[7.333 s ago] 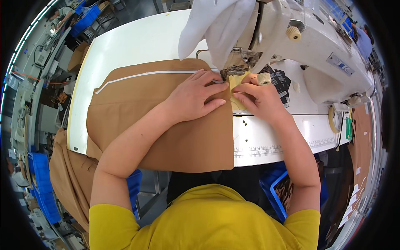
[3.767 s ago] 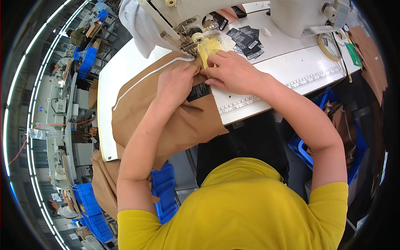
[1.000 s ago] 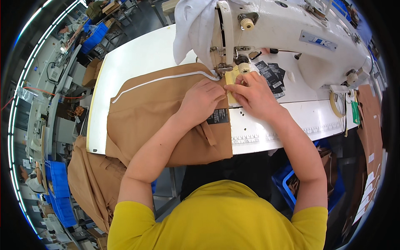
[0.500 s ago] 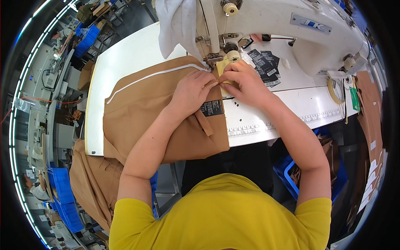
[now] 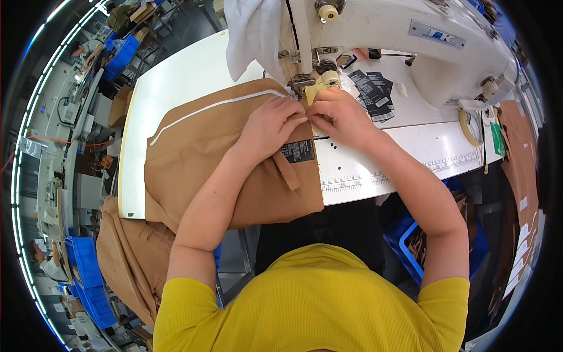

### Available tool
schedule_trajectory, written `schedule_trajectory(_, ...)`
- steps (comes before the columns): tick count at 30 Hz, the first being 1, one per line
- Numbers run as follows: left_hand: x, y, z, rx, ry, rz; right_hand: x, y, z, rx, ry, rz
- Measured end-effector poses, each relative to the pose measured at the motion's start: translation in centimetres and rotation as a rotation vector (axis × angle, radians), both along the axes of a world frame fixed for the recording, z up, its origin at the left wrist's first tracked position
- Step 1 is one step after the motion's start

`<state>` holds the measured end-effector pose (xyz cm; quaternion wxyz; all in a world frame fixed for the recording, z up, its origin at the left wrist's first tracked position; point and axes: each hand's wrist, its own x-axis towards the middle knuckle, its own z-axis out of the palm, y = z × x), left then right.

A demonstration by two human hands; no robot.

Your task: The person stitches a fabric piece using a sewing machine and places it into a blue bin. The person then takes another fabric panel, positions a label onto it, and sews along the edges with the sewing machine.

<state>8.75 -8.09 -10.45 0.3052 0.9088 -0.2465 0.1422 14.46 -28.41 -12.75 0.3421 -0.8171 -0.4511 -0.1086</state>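
Observation:
A tan garment with a white piped seam lies folded on the white table in front of the white sewing machine. My left hand presses flat on the garment's edge just before the needle foot. My right hand pinches the same edge beside a yellow piece at the foot. A small black label sits sewn on the fabric below my hands, with a tan loop hanging from it.
Several loose black labels lie right of the foot. A white cloth drapes over the machine head. More tan fabric hangs off the table's left. Blue bins stand under the table; a tape roll sits at right.
Over the frames my hands stay at the needle foot, holding the garment edge. The black label has come into view on the fabric below them. The view shifts with my head.

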Motion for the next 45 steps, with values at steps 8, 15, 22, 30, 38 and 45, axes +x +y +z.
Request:
schedule_trajectory(8, 0.0, 0.4, -0.3, 0.040, 0.015, 0.073, 0.4, 0.4, -0.2, 0.042, -0.082, 0.032)
schedule_trajectory(15, 0.4, 0.2, -1.3, 0.030, -0.095, 0.068, 0.1, 0.4, -0.1, 0.027, -0.100, 0.041)
schedule_trajectory(22, 0.1, 0.0, -1.2, 0.002, -0.032, 0.072, 0.2, 0.4, 0.2, 0.023, -0.134, 0.090)
schedule_trajectory(30, 0.0, 0.1, -1.0, -0.076, 0.041, 0.080, 0.0, 0.4, 0.1, 0.039, -0.152, 0.063)
schedule_trajectory(38, 0.0, 0.2, -1.0, -0.069, 0.061, 0.086, -0.2, 0.4, 0.3, 0.024, -0.153, 0.063)
schedule_trajectory(45, -0.2, 0.1, -1.0, -0.057, 0.028, 0.076, -0.4, 0.3, 0.3, 0.018, -0.135, 0.065)
